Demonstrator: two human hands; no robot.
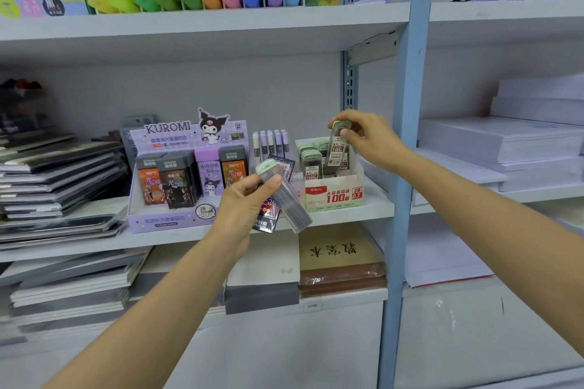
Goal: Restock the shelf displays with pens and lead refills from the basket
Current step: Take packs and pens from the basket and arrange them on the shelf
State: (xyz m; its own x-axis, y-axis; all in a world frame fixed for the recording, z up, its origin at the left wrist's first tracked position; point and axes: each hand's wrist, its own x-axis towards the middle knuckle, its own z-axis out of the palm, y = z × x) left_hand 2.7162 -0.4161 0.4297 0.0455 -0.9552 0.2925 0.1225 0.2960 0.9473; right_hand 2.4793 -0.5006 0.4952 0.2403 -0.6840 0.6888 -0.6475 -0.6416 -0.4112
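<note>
Left hand (243, 208): fingers curled round a green-capped lead refill case (286, 199) and a dark packet (268, 219), just off the shelf's (173, 238) front edge. Right hand (366, 136): pinches a second refill case (337, 148) by its cap. Its lower end is inside the white display box (335, 197) at the shelf's right end. Purple Kuromi box (177, 219) to the left.

My left hand (243, 208) and the clear lead case (289, 199) it grips cover most of a dark printed pack (267, 223) just left of the white refill display box (335, 196), so I cannot tell what it is. The labelled lead case (337, 148) pinched in my right hand (366, 136) has its lower end lost among that box's standing cases (311, 161). The box's bottom print is too small to read.
</note>
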